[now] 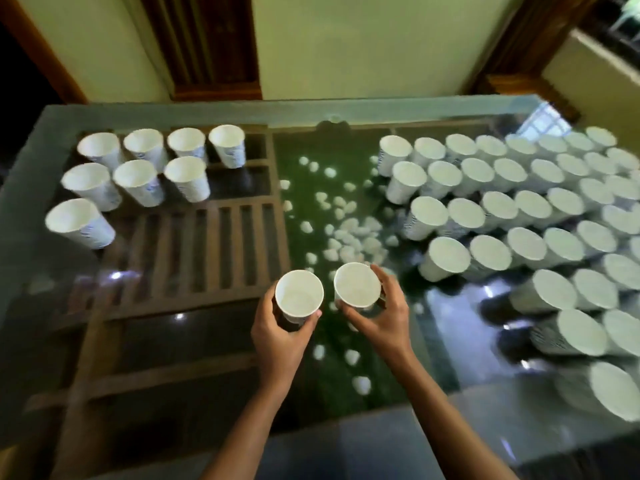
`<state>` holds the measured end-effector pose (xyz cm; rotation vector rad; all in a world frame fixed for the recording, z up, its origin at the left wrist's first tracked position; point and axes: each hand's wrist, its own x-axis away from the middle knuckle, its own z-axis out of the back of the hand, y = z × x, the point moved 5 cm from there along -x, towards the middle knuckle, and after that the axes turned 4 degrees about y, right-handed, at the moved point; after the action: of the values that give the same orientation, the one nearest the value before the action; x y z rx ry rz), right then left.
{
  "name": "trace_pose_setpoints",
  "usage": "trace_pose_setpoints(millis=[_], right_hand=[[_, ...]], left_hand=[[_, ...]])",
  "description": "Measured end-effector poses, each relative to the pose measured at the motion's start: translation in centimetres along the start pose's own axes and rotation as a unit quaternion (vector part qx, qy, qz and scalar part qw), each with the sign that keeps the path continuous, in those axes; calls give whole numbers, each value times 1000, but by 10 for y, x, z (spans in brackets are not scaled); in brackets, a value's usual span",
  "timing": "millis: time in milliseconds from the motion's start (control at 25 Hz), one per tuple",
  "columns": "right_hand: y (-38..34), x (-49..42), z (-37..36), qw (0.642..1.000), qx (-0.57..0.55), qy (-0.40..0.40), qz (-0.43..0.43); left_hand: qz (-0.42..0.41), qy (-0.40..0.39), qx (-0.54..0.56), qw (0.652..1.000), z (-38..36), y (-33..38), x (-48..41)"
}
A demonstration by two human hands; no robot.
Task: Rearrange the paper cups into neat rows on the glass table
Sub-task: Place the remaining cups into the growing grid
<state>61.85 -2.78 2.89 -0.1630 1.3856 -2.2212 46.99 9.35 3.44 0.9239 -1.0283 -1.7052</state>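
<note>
The left hand (pixel 280 337) grips a paper cup (pixel 299 293), fingers and thumb curled round its wall, mouth upward. Just beside it the right hand (pixel 384 317) holds a second paper cup (pixel 357 285) the same way up, thumb under the near side of the rim and fingers wrapped round the far side. The two rims are close together but not touching, above the glass worktop (pixel 173 110) towards its near edge; whether either base touches the glass cannot be told. Well to the left of the left hand and beyond it stands a small group of cups (pixel 138 174), eight in loose rows, mouths up. To the right of the right hand, starting near it and running away from it, a large block of cups (pixel 526 242) is packed in rows, blurred towards the edge. Under the glass, just beyond both hands, white pebbles (pixel 349 233) lie on a green bed, and a wooden slatted frame (pixel 207 244) shows left of the left hand
</note>
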Motion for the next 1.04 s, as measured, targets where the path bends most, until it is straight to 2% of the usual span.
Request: trace_pose_setpoints(millis=[280, 440, 680, 1040], right_hand=[[76, 11, 140, 989, 20, 125, -82], [110, 3, 184, 981, 41, 146, -118], [140, -12, 203, 980, 37, 146, -133], [136, -15, 202, 982, 39, 144, -115]], left_hand=[[-18, -120, 23, 992, -110, 48, 80], [-25, -155, 18, 987, -161, 66, 108], [-9, -157, 28, 987, -209, 79, 123], [-6, -176, 15, 984, -217, 70, 125]])
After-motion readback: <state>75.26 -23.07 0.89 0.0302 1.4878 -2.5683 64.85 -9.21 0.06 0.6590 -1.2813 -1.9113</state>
